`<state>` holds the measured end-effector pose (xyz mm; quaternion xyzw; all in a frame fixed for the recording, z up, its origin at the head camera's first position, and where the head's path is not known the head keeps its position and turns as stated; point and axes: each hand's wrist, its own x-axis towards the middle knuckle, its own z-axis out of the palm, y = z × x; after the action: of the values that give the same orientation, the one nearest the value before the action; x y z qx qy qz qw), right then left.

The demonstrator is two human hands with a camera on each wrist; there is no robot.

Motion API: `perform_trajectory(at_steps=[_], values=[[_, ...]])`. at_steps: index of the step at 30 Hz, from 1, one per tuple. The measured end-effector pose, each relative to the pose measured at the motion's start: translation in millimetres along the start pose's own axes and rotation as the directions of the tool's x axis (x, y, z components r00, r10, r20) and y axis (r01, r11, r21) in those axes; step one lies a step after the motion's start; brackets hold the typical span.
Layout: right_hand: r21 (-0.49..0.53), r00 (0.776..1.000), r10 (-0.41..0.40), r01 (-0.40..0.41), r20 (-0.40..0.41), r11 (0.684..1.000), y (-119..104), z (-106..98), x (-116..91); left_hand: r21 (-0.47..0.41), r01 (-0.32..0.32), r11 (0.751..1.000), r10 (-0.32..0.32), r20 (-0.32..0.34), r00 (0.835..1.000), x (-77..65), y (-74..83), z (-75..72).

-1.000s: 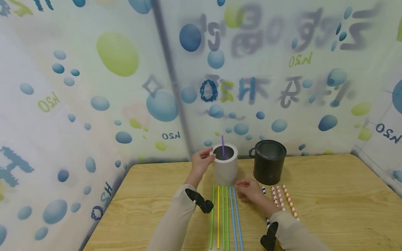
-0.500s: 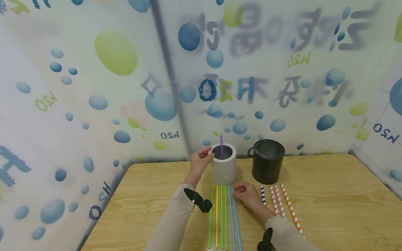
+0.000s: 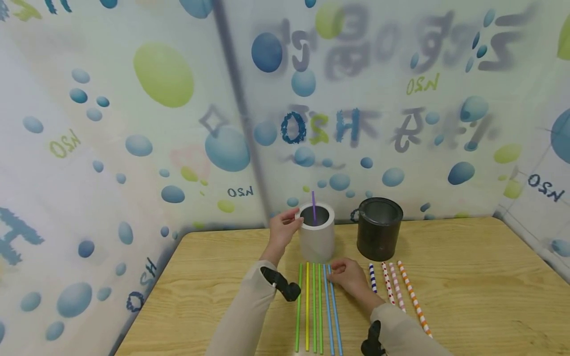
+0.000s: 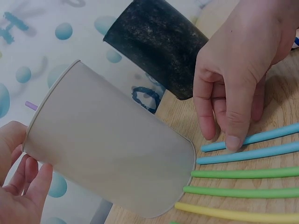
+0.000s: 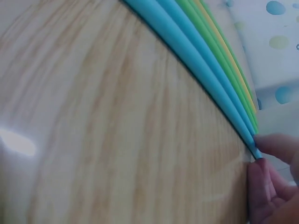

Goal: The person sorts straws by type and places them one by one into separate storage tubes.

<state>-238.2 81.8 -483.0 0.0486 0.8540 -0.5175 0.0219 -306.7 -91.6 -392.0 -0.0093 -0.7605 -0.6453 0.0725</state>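
Observation:
My left hand point(image 3: 283, 233) holds the rim of a white cylindrical cup point(image 3: 318, 245) at its left side. Inside that cup leans a purple straw point(image 3: 313, 201), its top above the rim. At the far end of the rightmost blue straw point(image 3: 336, 321), my right hand point(image 3: 350, 278) pinches it between thumb and fingers; the straw still lies along the wood. Left of it lie another blue straw point(image 3: 328, 316), several green straws point(image 4: 243, 173) and a yellow straw point(image 3: 307, 306). In the right wrist view, the fingertips meet at the blue straw's tip.
A black cylindrical cup point(image 3: 378, 237) stands right of the white one. Patterned paper straws, such as an orange-striped straw point(image 3: 414, 299), lie to the right, partly behind the right forearm. Beyond the wooden table point(image 3: 481, 277) hangs a printed curtain point(image 3: 401, 148).
My right hand has moved left and slightly down from beside the straws, and its fingers now pinch the rightmost blue straw's end. The left hand stays at the white cup's rim.

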Motion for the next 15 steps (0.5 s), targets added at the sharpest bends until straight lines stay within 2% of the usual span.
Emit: perform_trajectory(at_steps=[15], values=[[-0.046,0.999,-0.028,0.026,-0.033,0.999,-7.8,0.3,-3.4,0.002,0.010,1.000,-0.010,0.003,1.000,-0.5,2.2,-0.1]])
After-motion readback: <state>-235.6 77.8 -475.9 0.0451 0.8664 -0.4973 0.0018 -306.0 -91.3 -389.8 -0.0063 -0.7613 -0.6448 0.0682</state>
